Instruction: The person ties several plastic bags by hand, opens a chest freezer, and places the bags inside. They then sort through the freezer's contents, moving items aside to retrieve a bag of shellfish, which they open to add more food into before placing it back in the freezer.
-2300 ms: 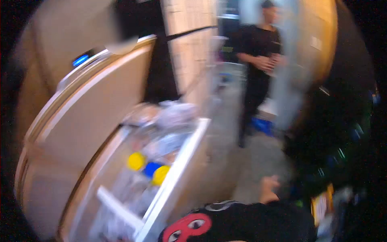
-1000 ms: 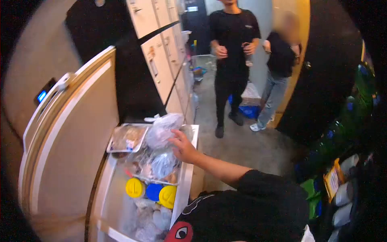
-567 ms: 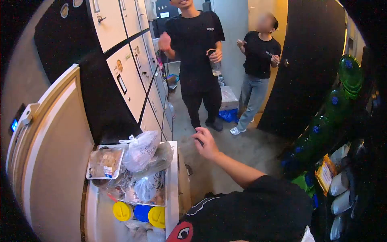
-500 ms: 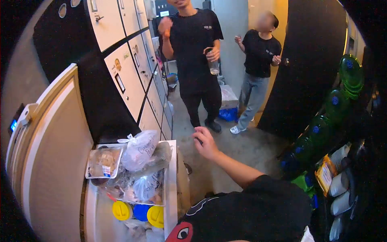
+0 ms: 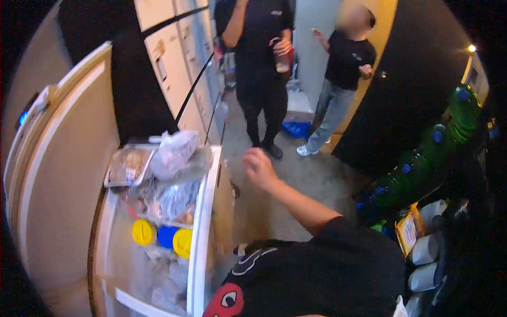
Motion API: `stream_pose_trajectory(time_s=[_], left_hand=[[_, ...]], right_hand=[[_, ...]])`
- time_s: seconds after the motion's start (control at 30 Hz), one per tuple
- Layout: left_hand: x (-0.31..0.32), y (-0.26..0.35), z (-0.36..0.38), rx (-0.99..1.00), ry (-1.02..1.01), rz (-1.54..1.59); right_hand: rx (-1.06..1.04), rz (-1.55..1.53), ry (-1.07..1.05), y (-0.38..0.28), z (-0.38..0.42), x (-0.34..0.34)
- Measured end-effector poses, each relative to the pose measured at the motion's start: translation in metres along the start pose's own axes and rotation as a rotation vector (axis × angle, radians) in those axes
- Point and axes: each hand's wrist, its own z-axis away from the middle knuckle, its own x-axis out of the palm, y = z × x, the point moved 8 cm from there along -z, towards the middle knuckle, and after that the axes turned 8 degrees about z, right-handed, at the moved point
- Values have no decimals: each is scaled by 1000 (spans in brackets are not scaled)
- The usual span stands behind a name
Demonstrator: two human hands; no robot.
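Observation:
My right hand (image 5: 259, 168) reaches out over the floor, right of the open chest freezer (image 5: 199, 238), with its fingers loosely bent and nothing visible in them. It touches nothing. In the freezer are a wrapped meat tray (image 5: 128, 165), a white plastic bag (image 5: 173, 153) with a knot, and more clear bags. Below them sit yellow lids (image 5: 143, 232) and a blue lid (image 5: 167, 237). My left hand is out of view.
A person in black (image 5: 261, 58) stands ahead holding a clear bottle (image 5: 282, 62). Another person (image 5: 346, 63) stands by a dark door (image 5: 396, 95). White lockers (image 5: 170, 66) line the left. Green bottles (image 5: 417, 166) and stacked white containers (image 5: 425, 250) are at right.
The view has tilted downward and shows more of the freezer's inside. My right hand has shifted slightly left and up in the picture. The standing person's raised hand is now mostly cut off.

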Motion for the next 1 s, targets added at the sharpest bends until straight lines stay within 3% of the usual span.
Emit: stream_pose_trajectory(time_s=[0.13,0.23,0.27,0.33,0.37,0.53,0.63,0.7,0.73,0.83,0.87,0.9,1.0], left_hand=[[-52,-133,54,-105,75,-46],[-109,-185,109,-224,170,-142],[-110,-187,108,-304,63,-92],[-111,-184,107,-359,67,-79],[-110,-187,111,-277,156,-150],[-111,-184,110,-412,47,-147],[-129,-156,112,-369,189,-335],[-114,-151,93,-299,167,-254],[-103,-143,79,-252,149,-204],[-40,-72,8,-68,101,-53],[-25,-43,-8,-25,87,-21],[-14,-19,-19,1,80,-2],[3,23,-33,26,50,14]], right_hand=[[23,-12,-137,-23,21,24],[15,-151,-345,-33,54,67],[46,-178,-402,-38,62,79],[75,-220,-488,-44,72,98],[94,-227,-525,-46,76,108],[-55,-336,-512,-98,64,131],[-15,-344,-666,-105,73,162],[17,-270,-776,-91,88,193],[483,-537,-966,-64,122,226],[42,-720,-859,-51,184,317],[-391,-736,-797,-105,147,279],[-445,-337,-972,-128,149,302],[-318,-412,-1093,-121,163,326]])
